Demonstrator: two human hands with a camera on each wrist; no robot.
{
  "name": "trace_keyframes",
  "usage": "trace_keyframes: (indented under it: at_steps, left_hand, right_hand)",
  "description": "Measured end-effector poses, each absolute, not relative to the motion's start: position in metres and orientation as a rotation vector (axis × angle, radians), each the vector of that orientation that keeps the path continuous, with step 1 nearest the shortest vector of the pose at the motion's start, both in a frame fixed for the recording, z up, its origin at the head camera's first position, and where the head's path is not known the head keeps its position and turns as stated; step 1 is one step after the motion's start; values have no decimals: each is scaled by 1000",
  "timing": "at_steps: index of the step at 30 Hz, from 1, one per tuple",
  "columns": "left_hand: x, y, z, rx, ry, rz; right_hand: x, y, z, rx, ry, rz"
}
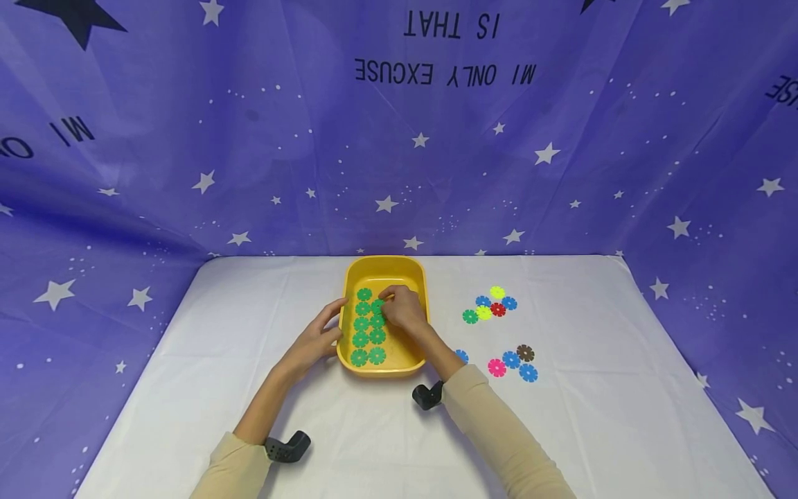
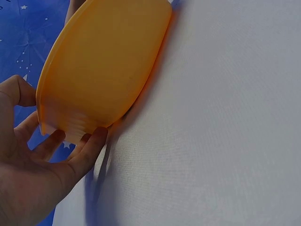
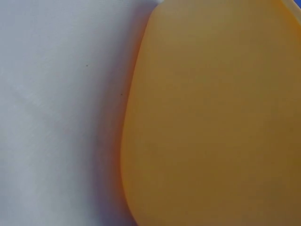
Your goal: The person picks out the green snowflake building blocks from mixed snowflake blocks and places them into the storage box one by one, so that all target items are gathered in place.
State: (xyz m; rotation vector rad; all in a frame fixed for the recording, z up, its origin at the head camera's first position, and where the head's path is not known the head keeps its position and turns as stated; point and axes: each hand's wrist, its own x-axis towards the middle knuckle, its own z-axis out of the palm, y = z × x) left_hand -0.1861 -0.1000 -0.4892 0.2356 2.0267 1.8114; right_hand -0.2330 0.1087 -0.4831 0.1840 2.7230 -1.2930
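A yellow plastic tray (image 1: 382, 374) stands on the white table, holding several green notched discs (image 1: 361, 339) in two columns along its left side. My left hand (image 1: 316, 342) is at the tray's left side, fingers spread; in the left wrist view its fingertips (image 2: 99, 133) touch the outer wall near the base. Inside the tray, my right hand (image 1: 404, 308) bends its fingers and thumb around a green disc (image 1: 377, 305) toward the top of the right column. In the right wrist view only the tray's outer wall (image 3: 211, 117) shows, with the right hand hidden.
Right of the tray lie loose notched discs in two groups. The far one has yellow (image 1: 497, 292), blue, red (image 1: 497, 310) and green ones; the near one has pink (image 1: 497, 367), blue (image 1: 528, 373) and brown (image 1: 526, 353). Another blue disc (image 1: 461, 355) lies by the right forearm.
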Motion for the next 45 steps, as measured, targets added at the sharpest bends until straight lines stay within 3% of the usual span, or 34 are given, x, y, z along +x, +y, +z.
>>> trace_keyframes:
  at_steps: [14, 23, 35, 45]
  left_hand:
    - [-188, -99, -489, 249, 2014, 1812]
    - [-188, -99, -488, 252, 2012, 1806]
    - [-187, -99, -485, 230, 2021, 1804]
    - [-187, -100, -489, 237, 2023, 1797]
  right_hand:
    - [-223, 122, -463, 27, 2848, -1380]
    - [-202, 176, -427, -15, 2707, -1721]
    - [-183, 270, -468, 157, 2706, -1582]
    - [-179, 292, -498, 167, 2764, -1439]
